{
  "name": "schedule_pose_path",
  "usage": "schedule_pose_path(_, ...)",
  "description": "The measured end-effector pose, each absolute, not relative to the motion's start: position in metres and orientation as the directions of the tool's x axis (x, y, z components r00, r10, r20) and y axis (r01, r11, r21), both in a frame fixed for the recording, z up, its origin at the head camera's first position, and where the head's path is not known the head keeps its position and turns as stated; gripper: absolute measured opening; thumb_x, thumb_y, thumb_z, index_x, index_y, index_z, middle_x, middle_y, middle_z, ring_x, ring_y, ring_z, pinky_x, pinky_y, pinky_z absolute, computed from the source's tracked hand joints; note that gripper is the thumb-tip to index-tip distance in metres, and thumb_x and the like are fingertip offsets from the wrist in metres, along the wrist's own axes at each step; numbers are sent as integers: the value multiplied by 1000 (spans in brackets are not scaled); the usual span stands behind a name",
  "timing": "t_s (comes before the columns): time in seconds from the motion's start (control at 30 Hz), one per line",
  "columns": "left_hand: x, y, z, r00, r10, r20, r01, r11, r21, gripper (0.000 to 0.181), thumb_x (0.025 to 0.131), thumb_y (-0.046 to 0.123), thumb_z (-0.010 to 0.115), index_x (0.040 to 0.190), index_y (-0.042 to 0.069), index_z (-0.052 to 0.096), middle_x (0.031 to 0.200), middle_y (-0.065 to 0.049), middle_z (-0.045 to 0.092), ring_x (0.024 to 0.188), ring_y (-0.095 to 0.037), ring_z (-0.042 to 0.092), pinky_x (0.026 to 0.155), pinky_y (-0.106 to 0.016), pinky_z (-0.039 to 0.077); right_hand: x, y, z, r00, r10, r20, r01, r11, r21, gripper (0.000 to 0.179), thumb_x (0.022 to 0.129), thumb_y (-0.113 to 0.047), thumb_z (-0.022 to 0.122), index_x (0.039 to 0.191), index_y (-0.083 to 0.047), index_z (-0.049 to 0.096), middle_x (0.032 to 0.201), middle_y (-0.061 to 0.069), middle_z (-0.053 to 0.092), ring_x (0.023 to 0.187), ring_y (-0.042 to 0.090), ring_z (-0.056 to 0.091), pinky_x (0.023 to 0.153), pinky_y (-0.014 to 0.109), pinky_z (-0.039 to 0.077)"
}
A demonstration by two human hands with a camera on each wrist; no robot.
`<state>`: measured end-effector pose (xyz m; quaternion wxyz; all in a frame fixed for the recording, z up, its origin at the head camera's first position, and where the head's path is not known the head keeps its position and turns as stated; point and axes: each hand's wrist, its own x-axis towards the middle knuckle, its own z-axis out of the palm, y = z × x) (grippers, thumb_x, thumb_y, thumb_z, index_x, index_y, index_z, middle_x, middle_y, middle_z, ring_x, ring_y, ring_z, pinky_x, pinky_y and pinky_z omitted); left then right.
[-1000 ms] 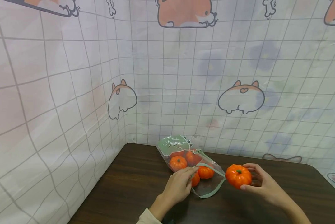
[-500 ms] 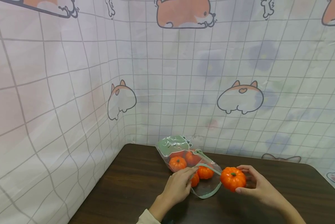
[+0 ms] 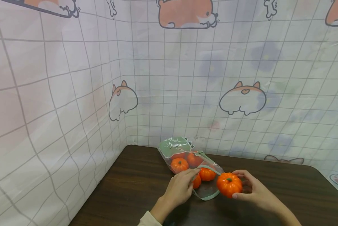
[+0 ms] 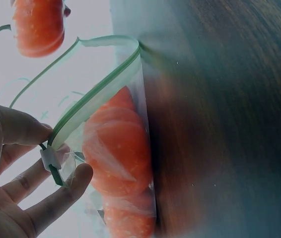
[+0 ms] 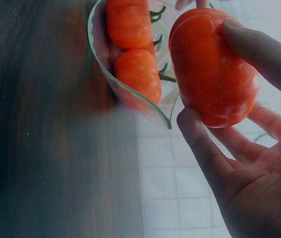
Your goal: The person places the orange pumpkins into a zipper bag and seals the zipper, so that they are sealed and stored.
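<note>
My right hand (image 3: 256,193) holds a small orange pumpkin (image 3: 229,185) with a green stem between thumb and fingers. It hangs above the table at the right end of a clear zip bag (image 3: 171,150) with a green print. Several similar pumpkins lie inside; one of them (image 3: 179,165) is near the back. My left hand (image 3: 178,186) pinches the bag's rim by the white zip slider (image 4: 50,157). In the left wrist view, the green-edged mouth (image 4: 98,94) gapes, and the held pumpkin (image 4: 38,27) is apart from it.
The bag lies on a dark wooden table (image 3: 123,185). Behind and to the left hangs a white gridded cloth (image 3: 185,91) with cartoon dogs, close to the table's back and left edges. A small dark object (image 3: 171,223) shows by the left wrist.
My right hand has carried the pumpkin leftward and slightly down, closer to the bag's mouth. The left hand and the bag have stayed in place.
</note>
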<state>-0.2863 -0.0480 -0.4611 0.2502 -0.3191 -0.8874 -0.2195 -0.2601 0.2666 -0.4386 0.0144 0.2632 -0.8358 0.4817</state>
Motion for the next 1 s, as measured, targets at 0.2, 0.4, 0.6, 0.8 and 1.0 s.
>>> schedule_pose_path(0.2,-286,-49,-461,-670,452,589,674,703,227,60,82,0,70,139,18,64,122,7,72,97,-11,69,78,-27,57,-262,261,-442,-839,-471,272,-469,372,-801,60,89,-9,77,139,-4,45,132,28,55,103,4,65,82,27,58)
schedule_pose_path(0.4,-285,-49,-460,-672,449,589,672,704,230,60,82,0,70,139,18,64,122,7,72,96,-11,68,77,-26,57,-262,253,-444,-832,-496,249,-461,368,-807,61,89,-12,77,140,-5,44,134,29,53,103,4,65,83,27,58)
schedule_pose_path(0.6,-286,-49,-461,-658,453,602,679,702,213,61,82,0,71,139,18,64,121,7,73,95,-10,68,75,-25,56,-261,243,-452,-856,-471,215,-420,388,-820,63,90,-16,78,141,-4,43,136,30,51,106,5,65,83,27,58)
schedule_pose_path(0.8,-286,-48,-461,-653,459,603,682,703,203,60,81,0,71,139,18,64,121,7,73,94,-10,67,74,-24,56,-259,228,-462,-906,-364,216,-375,455,-807,66,85,-23,83,138,-5,47,134,26,46,112,29,64,81,25,58)
schedule_pose_path(1.0,-286,-48,-459,-656,459,599,682,700,210,60,82,0,71,139,18,64,120,7,73,92,-10,68,74,-23,56,-261,209,-465,-944,-233,233,-325,544,-774,69,77,-28,89,133,-8,54,128,20,49,106,29,65,77,28,59)
